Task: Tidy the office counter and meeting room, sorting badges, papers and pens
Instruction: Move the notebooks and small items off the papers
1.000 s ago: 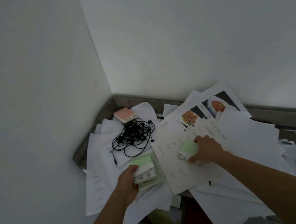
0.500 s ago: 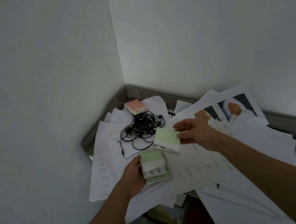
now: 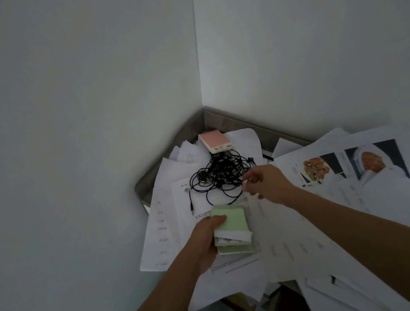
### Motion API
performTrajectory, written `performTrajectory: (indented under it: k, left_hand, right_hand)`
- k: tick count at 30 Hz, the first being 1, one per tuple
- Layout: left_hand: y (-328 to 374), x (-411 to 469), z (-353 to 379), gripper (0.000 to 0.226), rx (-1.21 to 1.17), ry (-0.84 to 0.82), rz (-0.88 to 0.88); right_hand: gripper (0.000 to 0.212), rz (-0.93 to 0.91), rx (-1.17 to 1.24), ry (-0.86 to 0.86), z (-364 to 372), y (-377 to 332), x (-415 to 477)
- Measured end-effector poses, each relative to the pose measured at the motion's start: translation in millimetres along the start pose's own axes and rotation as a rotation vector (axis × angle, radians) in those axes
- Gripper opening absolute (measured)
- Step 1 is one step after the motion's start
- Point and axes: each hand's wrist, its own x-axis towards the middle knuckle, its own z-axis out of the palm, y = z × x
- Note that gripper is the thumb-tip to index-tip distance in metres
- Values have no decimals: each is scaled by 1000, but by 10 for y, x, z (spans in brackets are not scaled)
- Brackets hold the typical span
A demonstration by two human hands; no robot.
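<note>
Tabletop [image 3: 148, 186] corner buried under loose papers [image 3: 316, 232]. Black cable tangle [image 3: 223, 176] on top. Right hand [image 3: 266, 183] at its 4 o'clock, fingers loosely curled; any pinch, cannot tell. Left hand [image 3: 209, 238] at 6 o'clock, fingers wrapped round green badge stack [image 3: 235, 220], thumb on top.

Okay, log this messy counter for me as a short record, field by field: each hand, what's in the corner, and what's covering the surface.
left hand: grips a stack of green badges, thumb on top
right hand: above the papers, fingers at the edge of the black cable tangle; cannot tell if they pinch anything
corner: pink-topped box lying on paper, just beyond the cable
surface: loose white sheets overlapping, some hanging over the near edge
right side: sheet with food photos
light: dim
</note>
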Motion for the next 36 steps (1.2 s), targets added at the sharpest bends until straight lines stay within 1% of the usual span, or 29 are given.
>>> performTrajectory:
  k: [3,5,6,9,13,15,17,18,20,23,25,27,29,31,32,34,36]
  left_hand:
    - [170,90,-108,22,-34,113,47]
    - [247,139,-201,21,-69,157,45]
    - [260,140,-224,23,-91,148,32]
    - [237,164,-272,31,-118,112,10]
    - [190,213,-329,35,-139,87,21]
    - [165,244,-375,36,-140,73,23]
    - [153,253,-394,37,-139,66,23]
    - [150,255,-393,36,-140,66,26]
    - [150,266,-373,35,-147,64,38]
    - [158,258,-329,35,-159,55,41]
    - [176,254,-317,36,-163,52,41]
    - [193,244,-312,38,-160,49,41]
    - [209,221,-303,39,-154,37,41]
    - [237,190,-288,37,-141,32,43]
    - [245,175,-260,35,-131,31,41]
    - [273,133,-231,35,-119,28,33]
    - [283,86,-219,41,-96,14,25]
  right_hand:
    - [24,10,-81,124,-19,-50,506]
    - [32,1,-166,161,19,-104,809]
    - [37,-14,-219,168,44,-132,944]
    - [54,-43,-336,152,194,-219,1309]
    - [74,13,-484,67,434,-268,1624]
    - [73,5,-588,74,508,-251,1685]
    - [60,-52,-729,127,534,-224,1720]
    - [52,-79,-760,155,525,-219,1725]
    - [40,-88,-697,194,460,-231,1705]
    - [36,-86,-496,286,251,-248,1593]
    - [34,-131,-353,358,89,-297,1454]
    - [29,-184,-148,370,-61,-387,1243]
    - [16,-133,150,297,-181,-506,961]
    - [15,-6,343,116,-266,-592,667]
    - [16,45,375,20,-325,-586,500]
    - [18,88,338,-133,-377,-519,200]
    - [20,104,287,-193,-375,-445,-85]
